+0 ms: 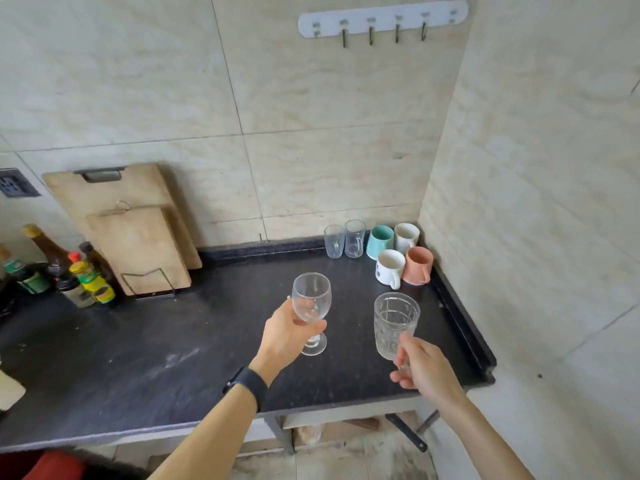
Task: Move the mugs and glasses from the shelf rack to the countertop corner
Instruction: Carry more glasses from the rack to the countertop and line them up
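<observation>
Dark stone countertop (173, 358) spreads below both arms and runs back to a tiled wall corner. Nearest, the right hand (420, 365) pinches the lower end of a patterned glass (394, 323), thumb and fingers curled round its base, the glass upright. Just left of it, the left hand (287, 337), with a black band (247, 382) on its wrist, wraps its fingers round the stem of a wine glass (311, 299), also upright; whether its foot touches the counter cannot be told.

Beyond the right hand, well apart from it, a white mug (389, 268) and a salmon mug (418, 265) stand in front of a teal mug (380, 241) and a cream mug (406, 237) in the corner. Two clear glasses (334, 241) stand beside them, beyond the left hand.

Far to the left hand's left, bottles (69, 275) cluster beside cutting boards (138, 244) leaning on the wall. High above hangs a hook rail (381, 20).
</observation>
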